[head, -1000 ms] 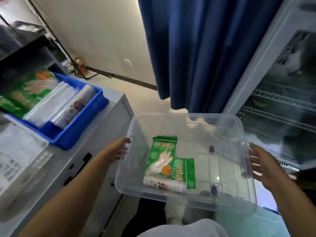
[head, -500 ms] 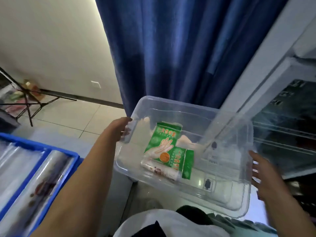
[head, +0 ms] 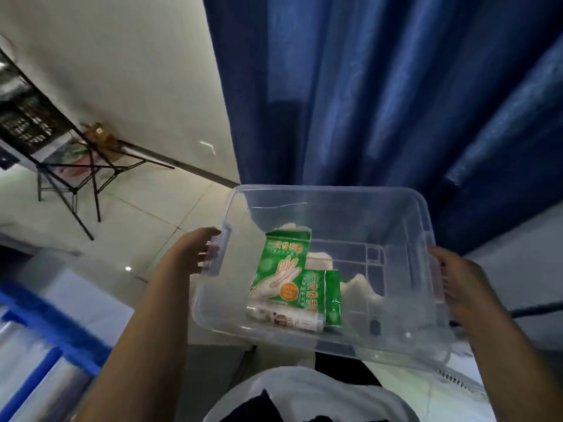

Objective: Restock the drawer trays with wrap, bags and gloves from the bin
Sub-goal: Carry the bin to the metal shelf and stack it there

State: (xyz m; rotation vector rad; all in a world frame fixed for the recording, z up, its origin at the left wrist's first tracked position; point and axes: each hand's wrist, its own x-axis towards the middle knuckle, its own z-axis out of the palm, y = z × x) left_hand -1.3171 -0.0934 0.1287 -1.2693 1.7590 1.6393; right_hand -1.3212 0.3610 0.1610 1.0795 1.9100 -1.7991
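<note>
1. Bin (head: 332, 205), clear plastic, is held up off any surface in front of the person, betw. both hands, w/ a blue curtain (head: 380, 92) right behind its far rim.
2. Around it: pale wall and tiled floor (head: 158, 214) to the left; black folding stand (head: 76, 178) w/ crossed legs near the wall, well apart from bin.
3. Lower left: blue tray (head: 58, 333), blurred, holding clear wrapped rolls (head: 36, 385); can't tell more about them.
4. Lower right, under the bin's near corner: pale flat surface w/ a dark cable across it; can't tell what it is.
5. Person's white top shows at the bottom edge, just below the bin.
6. Inside bin, toward its left-centre: large green glove pack (head: 281, 269) w/ a hand picture and orange dot, tilted; a smaller green pack (head: 323, 295) partly under its right side, touching it.
7. Wrap roll (head: 285, 317) lies across the near ends of both packs, against the near wall. Rest of bin floor is bare.
8. Left hand (head: 195, 254) curls over the left handle, fingers hooked on the rim.
9. Right hand (head: 460, 281) grips the right rim, fingers wrapped round the outside edge.
</note>
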